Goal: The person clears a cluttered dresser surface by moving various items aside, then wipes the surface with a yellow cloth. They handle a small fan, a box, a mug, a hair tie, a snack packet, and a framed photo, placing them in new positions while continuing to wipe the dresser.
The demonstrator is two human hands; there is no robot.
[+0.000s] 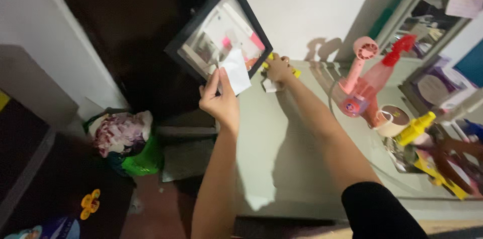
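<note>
My left hand holds a white folded cloth or paper up against the glass of a black-framed picture. The frame stands tilted at the far left corner of a pale grey-green tabletop. My right hand reaches to the frame's lower right corner and grips a small yellow object; what it is I cannot tell. A small white scrap lies on the table just under that hand.
A pink hand-held fan, a pink spray bottle with a red nozzle, a tape roll and a yellow-capped bottle crowd the table's right side. A bag with a green base sits on the floor at left.
</note>
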